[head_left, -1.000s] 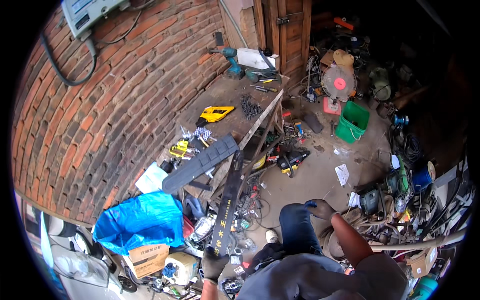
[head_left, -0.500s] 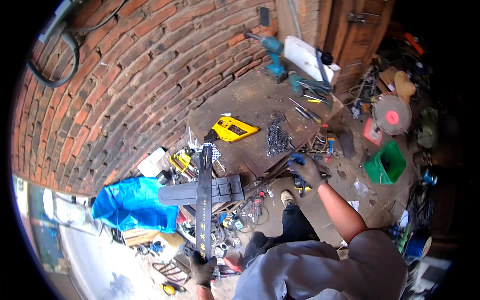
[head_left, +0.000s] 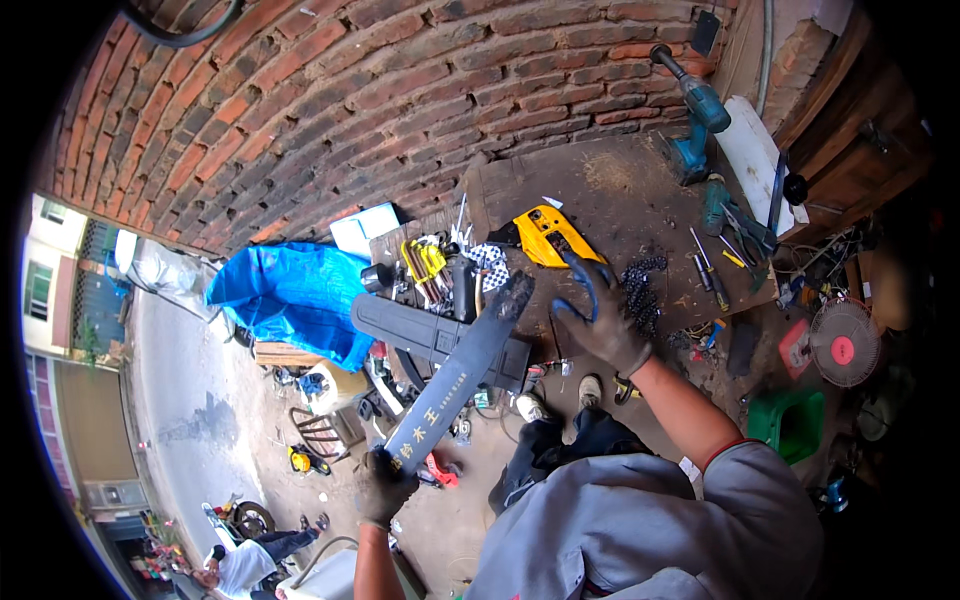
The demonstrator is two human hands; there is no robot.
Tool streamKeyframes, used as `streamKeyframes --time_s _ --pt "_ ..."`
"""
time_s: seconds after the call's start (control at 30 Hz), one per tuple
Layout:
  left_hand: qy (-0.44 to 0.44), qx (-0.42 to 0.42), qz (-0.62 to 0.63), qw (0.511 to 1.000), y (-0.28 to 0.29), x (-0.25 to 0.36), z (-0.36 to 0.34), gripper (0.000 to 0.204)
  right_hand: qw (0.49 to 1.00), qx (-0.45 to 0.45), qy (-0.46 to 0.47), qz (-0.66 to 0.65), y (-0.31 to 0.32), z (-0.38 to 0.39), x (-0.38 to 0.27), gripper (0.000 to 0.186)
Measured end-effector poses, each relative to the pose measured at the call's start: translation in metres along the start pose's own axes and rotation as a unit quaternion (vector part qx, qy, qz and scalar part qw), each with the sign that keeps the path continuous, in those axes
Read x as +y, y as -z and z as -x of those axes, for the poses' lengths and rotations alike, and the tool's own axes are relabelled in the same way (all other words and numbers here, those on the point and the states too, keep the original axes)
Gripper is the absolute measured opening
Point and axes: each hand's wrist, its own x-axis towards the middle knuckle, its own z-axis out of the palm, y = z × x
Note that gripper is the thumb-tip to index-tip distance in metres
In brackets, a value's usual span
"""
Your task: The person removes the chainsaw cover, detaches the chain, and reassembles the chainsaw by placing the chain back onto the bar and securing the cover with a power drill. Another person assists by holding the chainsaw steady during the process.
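**Bar (head_left: 450, 395) in left hand (head_left: 387, 490), right hand (head_left: 608, 320) spread**

Bar slants across black sheath (head_left: 410, 328), far tip overlapping the desk (head_left: 622, 200) edge in view. Left hand wraps the bar's near end. Right hand close to chain (head_left: 642, 287) and yellow cover (head_left: 541, 242). Bare desktop between cover and drill (head_left: 706, 108); brick wall (head_left: 420, 120) bounds the far side.

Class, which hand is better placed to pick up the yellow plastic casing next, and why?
Probably the right gloved hand: it looks empty and open, close to the yellow plastic casing. The left gloved hand grips the long, flat, dark bar, farther away.
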Motion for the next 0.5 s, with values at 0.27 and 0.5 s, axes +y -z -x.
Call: streamKeyframes --time_s 0.27,0.5 --pt "0.02 -0.066 0.05 0.996 -0.027 -0.013 -0.023 0.053 0.913 -0.192 -0.223 0.282 -0.031 -0.094 0.073 0.113" --pt "-0.058 -0.075 -0.046 0.994 -0.012 -0.018 -0.035 0.061 0.817 -0.271 -0.278 0.427 -0.086 -0.13 0.064 0.116"
